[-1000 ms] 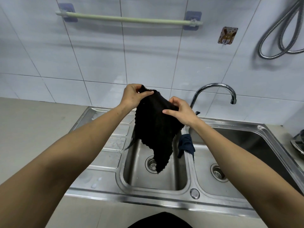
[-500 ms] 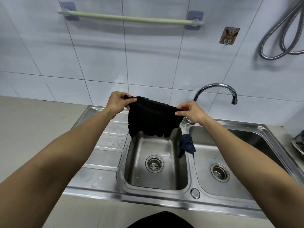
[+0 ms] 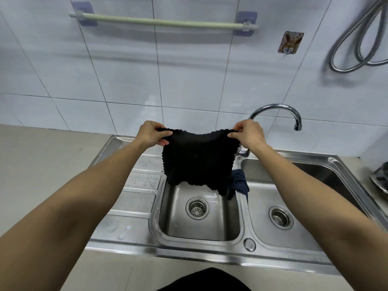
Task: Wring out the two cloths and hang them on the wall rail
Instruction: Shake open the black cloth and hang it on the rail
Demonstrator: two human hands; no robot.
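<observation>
A black textured cloth (image 3: 198, 158) hangs spread out flat above the left sink basin. My left hand (image 3: 151, 133) pinches its top left corner and my right hand (image 3: 248, 134) pinches its top right corner. A dark blue cloth (image 3: 238, 182) lies draped over the divider between the two basins, partly hidden behind the black one. The pale green wall rail (image 3: 163, 22) runs across the tiles high above, with nothing on it.
A steel double sink (image 3: 199, 255) with a ribbed drainboard (image 3: 138, 185) on the left. A curved tap (image 3: 279, 112) rises behind my right hand. A metal hose (image 3: 357, 49) loops on the wall at right, beside a small hook (image 3: 290, 43). Grey counter at left.
My hands moved apart and pulled the bunched black cloth out flat between them. It hung in a point a second ago; now it is stretched wide by its top corners.
</observation>
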